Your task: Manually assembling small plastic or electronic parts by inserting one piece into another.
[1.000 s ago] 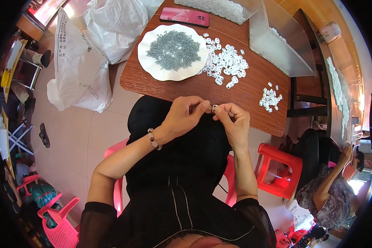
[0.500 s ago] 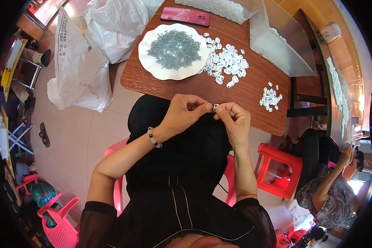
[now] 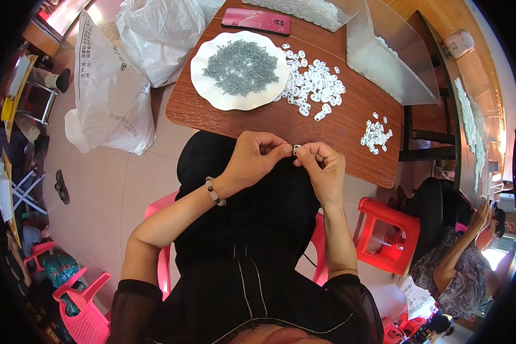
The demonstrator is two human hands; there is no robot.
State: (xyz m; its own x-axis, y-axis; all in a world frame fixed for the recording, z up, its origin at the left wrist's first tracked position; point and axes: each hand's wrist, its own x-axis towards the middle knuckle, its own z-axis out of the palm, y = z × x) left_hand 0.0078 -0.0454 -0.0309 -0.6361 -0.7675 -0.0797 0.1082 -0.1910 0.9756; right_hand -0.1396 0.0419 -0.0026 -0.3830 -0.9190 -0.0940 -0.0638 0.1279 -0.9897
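Above my lap, by the table's near edge, my two hands meet at the fingertips. My right hand (image 3: 325, 170) pinches a small white two-holed plastic piece (image 3: 296, 149) between thumb and forefinger. My left hand (image 3: 251, 161) is closed in a pinch right beside that piece; whatever it holds is too small and hidden to make out. Past my hands stands a white scalloped plate (image 3: 203, 94) heaped with small grey screws (image 3: 241, 66). Right of the plate lies a loose pile of white two-holed pieces (image 3: 318, 83). A smaller pile of white pieces (image 3: 375, 137) sits near the table's right edge.
On the brown table (image 3: 223, 121) a pink phone (image 3: 257, 21) lies behind the plate. A translucent bin (image 3: 384, 63) stands at the back right. White sacks (image 3: 112, 86) rest on the floor at left; a red stool (image 3: 387, 235) stands at right, near another person (image 3: 456, 266).
Both hands have shifted very slightly left, still pinched together around the white piece. Little else differs.
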